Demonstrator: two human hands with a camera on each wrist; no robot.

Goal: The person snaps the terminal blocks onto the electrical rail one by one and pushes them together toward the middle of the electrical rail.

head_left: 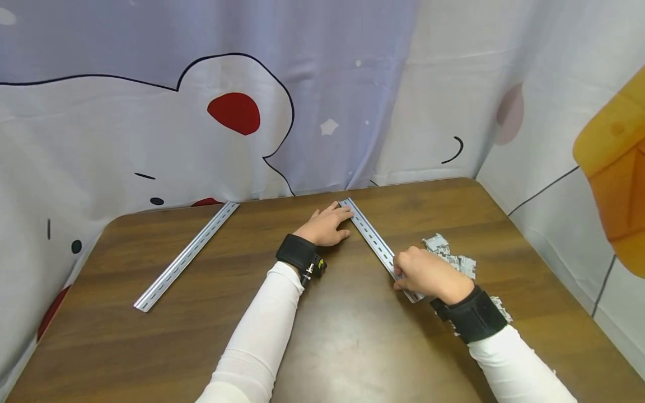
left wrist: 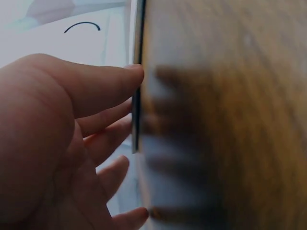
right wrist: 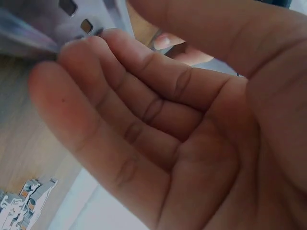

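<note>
Slotted metal rail [head_left: 370,235] lying on a wooden table [head_left: 332,347]. A person's left hand [head_left: 326,226], fingers extended and spread, touches the rail's far end; the right hand [head_left: 427,272], fingers curled, grips it towards the near end. Right of this rail I see small grey parts [head_left: 466,265]; well left, a second rail [head_left: 186,257].
</note>
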